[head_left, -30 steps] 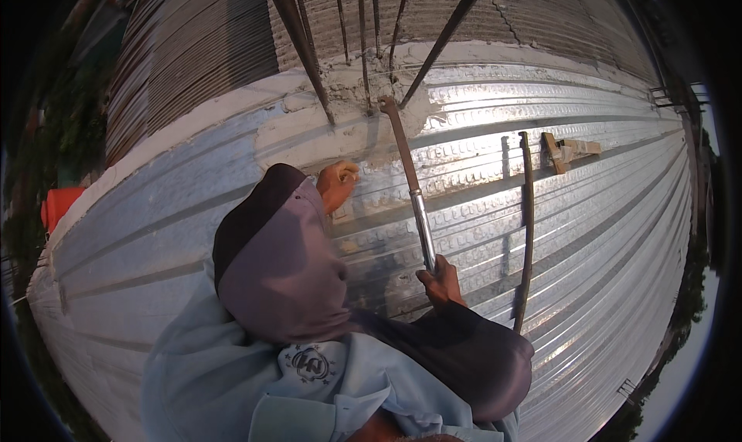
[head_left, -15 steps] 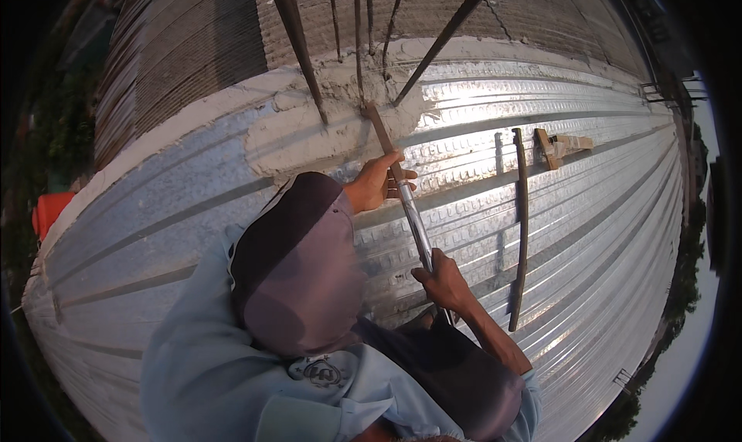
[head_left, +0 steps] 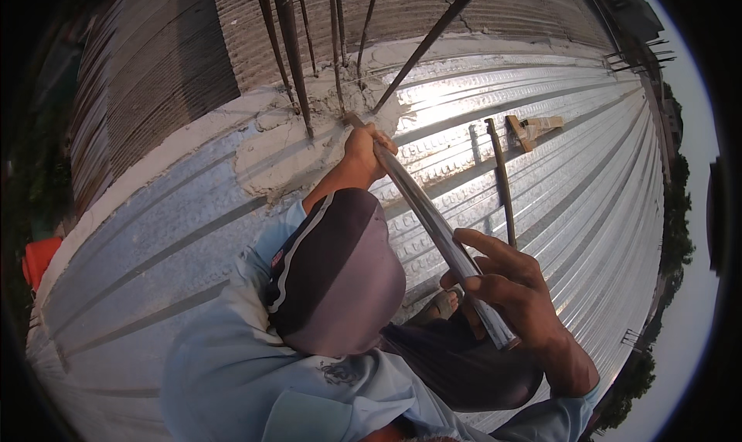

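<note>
A shiny metal pipe point(head_left: 433, 218) slants down to the right, across the front of my bent knees. From its upper end sticks the tip of a flat brown bar point(head_left: 353, 120), close to the steel rods in the mortar. My left hand point(head_left: 365, 152) is closed round the bar where it meets the pipe. Lower down, my right hand point(head_left: 506, 283) holds the pipe loosely near its open end, the upper fingers stretched across it. Several upright steel rods point(head_left: 290, 48) rise from rough grey mortar point(head_left: 267, 160) just beyond my left hand.
Ribbed shiny metal roofing point(head_left: 139, 249) spreads around me. A long dark bar point(head_left: 501, 183) and a nailed wooden piece point(head_left: 522, 134) lie to the right. Beyond the mortar edge is grey corrugated roofing point(head_left: 162, 71). A red object point(head_left: 40, 260) shows at the far left.
My left hand has slid up to the bar's tip, and less of the bar shows beyond the pipe. The pipe's lower end has risen toward me, and my right hand's grip has loosened.
</note>
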`<state>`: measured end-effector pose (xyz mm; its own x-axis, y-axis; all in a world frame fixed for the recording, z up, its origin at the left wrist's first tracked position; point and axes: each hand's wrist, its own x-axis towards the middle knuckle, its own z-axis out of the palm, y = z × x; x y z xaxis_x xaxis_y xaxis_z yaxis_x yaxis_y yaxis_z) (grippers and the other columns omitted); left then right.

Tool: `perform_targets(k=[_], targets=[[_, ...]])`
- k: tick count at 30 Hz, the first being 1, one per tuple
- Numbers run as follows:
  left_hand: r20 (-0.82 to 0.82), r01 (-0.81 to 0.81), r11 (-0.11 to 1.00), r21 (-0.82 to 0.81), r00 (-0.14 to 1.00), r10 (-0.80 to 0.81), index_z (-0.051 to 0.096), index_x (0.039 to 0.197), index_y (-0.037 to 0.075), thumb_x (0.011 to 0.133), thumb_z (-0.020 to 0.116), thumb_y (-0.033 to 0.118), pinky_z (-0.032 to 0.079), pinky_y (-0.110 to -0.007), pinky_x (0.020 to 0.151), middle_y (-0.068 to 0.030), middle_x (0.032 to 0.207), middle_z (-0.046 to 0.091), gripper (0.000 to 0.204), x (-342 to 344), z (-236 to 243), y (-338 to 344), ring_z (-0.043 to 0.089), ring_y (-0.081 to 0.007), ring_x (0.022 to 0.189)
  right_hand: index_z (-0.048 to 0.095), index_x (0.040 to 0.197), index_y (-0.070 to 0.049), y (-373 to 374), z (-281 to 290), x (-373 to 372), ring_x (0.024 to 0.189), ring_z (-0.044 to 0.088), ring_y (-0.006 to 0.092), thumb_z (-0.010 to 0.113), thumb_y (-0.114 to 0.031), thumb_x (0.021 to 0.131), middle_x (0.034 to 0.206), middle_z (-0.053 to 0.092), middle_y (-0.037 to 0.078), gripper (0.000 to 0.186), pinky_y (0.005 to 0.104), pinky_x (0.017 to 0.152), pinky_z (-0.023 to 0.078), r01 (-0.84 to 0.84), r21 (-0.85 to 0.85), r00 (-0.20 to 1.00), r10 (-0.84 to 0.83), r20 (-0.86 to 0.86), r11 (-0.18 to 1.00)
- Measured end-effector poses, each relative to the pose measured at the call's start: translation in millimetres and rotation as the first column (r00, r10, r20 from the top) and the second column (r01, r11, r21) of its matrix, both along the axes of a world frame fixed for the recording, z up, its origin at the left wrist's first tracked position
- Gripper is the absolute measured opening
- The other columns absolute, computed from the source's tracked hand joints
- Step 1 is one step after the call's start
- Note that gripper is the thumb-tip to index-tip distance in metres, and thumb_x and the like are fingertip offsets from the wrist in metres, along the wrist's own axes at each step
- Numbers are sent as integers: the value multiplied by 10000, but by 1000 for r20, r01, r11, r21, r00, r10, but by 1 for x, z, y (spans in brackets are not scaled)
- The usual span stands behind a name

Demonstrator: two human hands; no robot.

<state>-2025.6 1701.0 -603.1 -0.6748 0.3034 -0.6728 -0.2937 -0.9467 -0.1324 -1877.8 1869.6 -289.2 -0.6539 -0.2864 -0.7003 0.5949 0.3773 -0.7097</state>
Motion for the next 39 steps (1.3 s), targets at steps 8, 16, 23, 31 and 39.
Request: perform_targets(k=[8,16,23,31,39], targets=[[-36,-26,998,49,999,28,399,738,87,997,455,188,423,-314,513,-50,631,427,283,10,-3,7,436,-171,538,546,1206,7,11,-73,85,852,689,305,568,-623,926,1022,636,287,690,416,753,573,-48,-287,715,-168,-679,957],[-71,81,985,-153,993,-93,521,864,49,1008,444,293,485,-410,696,-82,788,544,293,-7,-22,-8,539,-221,709,573,896,-10,-41,-63,36,773,615,262,714,-399,870,883,579,179,415,434,768,537,249,-62,66,-81,-995,967],[43,595,591,-544,723,-689,538,1138,49,973,512,436,525,-451,635,-101,891,563,422,-12,19,-38,592,-244,706,471,874,-24,-93,-41,-50,587,468,139,656,9,851,701,491,83,189,320,546,443,-74,-606,219,-580,-785,792],[107,306,136,-942,660,-744,496,1310,41,976,533,466,499,-400,838,-126,1160,611,542,-9,59,-72,616,-248,975,461,783,-39,-103,-44,-78,476,416,66,633,81,874,590,452,26,228,246,406,384,-47,-562,-72,-564,-823,826],[-478,-500,12,-866,820,-314,555,1273,-25,988,583,344,454,-375,965,-175,1173,630,468,-52,167,-67,588,-248,1085,495,701,-54,-114,-39,-105,393,450,48,660,-5,914,487,483,14,274,229,361,345,-49,-477,-174,-477,-861,878]])
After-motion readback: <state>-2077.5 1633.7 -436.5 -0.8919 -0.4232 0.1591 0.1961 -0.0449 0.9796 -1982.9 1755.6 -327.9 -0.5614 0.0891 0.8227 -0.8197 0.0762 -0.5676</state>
